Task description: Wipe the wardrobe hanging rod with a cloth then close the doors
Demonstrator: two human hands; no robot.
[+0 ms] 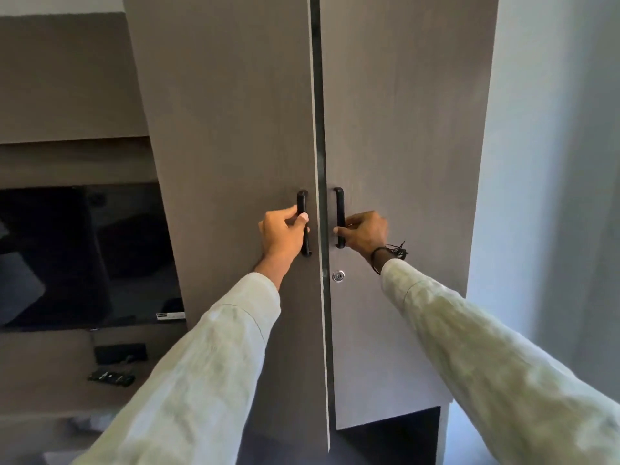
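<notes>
Doors are nearly together, just a thin dark gap running down the middle. Left hand (281,231) is curled tight round the black handle (303,223) on the left door (228,129), just left of that gap. Right hand (364,233) is wrapped round the other handle (339,216) on the right door (402,129), just right of the gap, with a small round lock (338,276) below it. No cloth or rod showing.

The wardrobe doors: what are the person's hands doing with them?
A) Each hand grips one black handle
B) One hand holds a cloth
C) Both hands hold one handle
A: the left hand grips the left handle, the right hand the right handle.
</notes>
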